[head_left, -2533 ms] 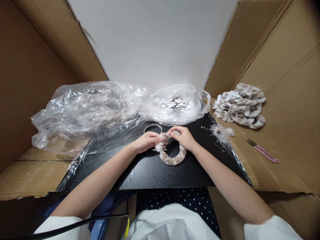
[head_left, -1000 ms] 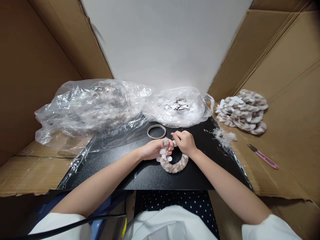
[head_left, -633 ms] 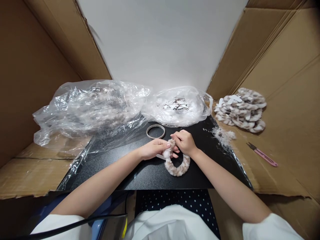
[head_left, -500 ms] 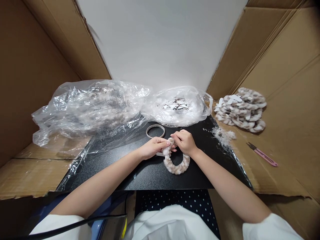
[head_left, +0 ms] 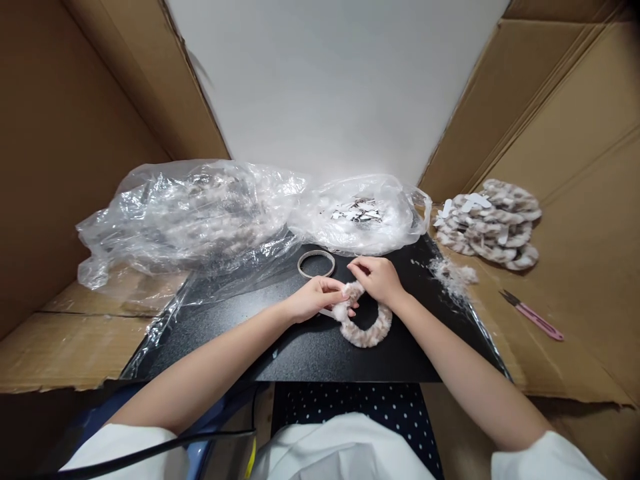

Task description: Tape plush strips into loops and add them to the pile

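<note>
A fluffy cream-and-brown hair band (head_left: 367, 335) forms a ring above the black tabletop, near its front edge. My left hand (head_left: 313, 299) pinches its upper left side between thumb and fingers. Beside those fingers a bit of a white tag (head_left: 327, 313) shows. My right hand (head_left: 379, 275) is at the upper right of the ring, its thumb and forefinger pressed together just above the fluff. Whatever that pinch holds, if anything, is too small to see. Behind my hands lies a roll of tape (head_left: 316, 264), a thin ring flat on the table.
Clear plastic bags, one of fluffy pieces (head_left: 200, 213) and one of white tags (head_left: 360, 210), stand along the back. To the right are a pile of tagged fluffy bands (head_left: 493, 227), loose fluff (head_left: 453, 275) and pink thread snips (head_left: 534, 317) on cardboard (head_left: 540, 360).
My right hand has pulled up and away from the top of the hair band, still pinched. My left hand keeps its hold. The whole view has shifted slightly.
</note>
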`<action>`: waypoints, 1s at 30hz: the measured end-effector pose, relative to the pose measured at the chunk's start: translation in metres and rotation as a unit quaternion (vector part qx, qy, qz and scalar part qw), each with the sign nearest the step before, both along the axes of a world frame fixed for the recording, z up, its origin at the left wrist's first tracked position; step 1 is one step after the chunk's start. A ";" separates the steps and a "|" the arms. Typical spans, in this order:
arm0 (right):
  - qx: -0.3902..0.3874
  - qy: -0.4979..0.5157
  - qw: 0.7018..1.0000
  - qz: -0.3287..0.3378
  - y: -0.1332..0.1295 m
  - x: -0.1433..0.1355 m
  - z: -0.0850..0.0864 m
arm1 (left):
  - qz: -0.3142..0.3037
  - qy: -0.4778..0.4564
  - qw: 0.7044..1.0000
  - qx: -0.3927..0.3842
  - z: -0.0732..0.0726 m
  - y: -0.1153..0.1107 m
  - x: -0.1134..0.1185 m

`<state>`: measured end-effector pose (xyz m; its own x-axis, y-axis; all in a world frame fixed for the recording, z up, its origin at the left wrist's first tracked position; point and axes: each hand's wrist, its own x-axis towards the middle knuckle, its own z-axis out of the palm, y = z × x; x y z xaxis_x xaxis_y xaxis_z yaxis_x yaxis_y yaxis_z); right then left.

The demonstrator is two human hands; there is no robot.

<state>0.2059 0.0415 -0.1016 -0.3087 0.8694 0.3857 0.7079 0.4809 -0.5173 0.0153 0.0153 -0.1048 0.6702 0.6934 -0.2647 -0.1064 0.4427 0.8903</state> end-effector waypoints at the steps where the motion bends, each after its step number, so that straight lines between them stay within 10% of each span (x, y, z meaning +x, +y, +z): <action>1: -0.016 0.003 1.000 0.012 0.003 -0.002 0.002 | 0.004 -0.013 1.000 -0.005 -0.001 -0.001 0.001; 13: -0.040 -0.122 0.975 0.184 0.027 -0.041 0.021 | -0.095 -0.051 0.993 0.047 -0.004 -0.007 0.005; 23: 0.008 0.127 0.981 0.145 -0.017 0.005 0.062 | 0.168 -0.061 0.983 0.034 0.004 0.006 0.000; 27: -0.002 0.141 0.980 0.139 -0.031 0.012 0.054 | 0.159 0.039 0.940 0.300 0.010 0.006 -0.007; 30: -0.019 0.186 0.975 0.117 -0.034 0.011 0.039 | 0.068 0.148 0.798 0.580 0.012 0.001 -0.009</action>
<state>0.2168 0.0073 -0.0631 -0.3461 0.8074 0.4779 0.3405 0.5827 -0.7379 0.0061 0.0166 -0.0924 0.5948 0.6483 0.4754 0.2085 -0.6955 0.6876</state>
